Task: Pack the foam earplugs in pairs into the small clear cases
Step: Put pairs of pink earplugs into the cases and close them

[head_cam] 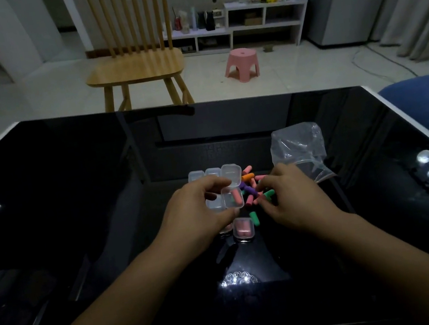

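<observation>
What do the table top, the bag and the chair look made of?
Table top: probably glossy black glass, since it mirrors lamps and the chair. Bag: thin clear plastic film, crinkled and see-through. Chair: light wood, smooth finish with faint grain.

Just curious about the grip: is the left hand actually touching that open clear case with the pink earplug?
Touching. The head view shows the left hand pinching the open case between thumb and fingertips.
</observation>
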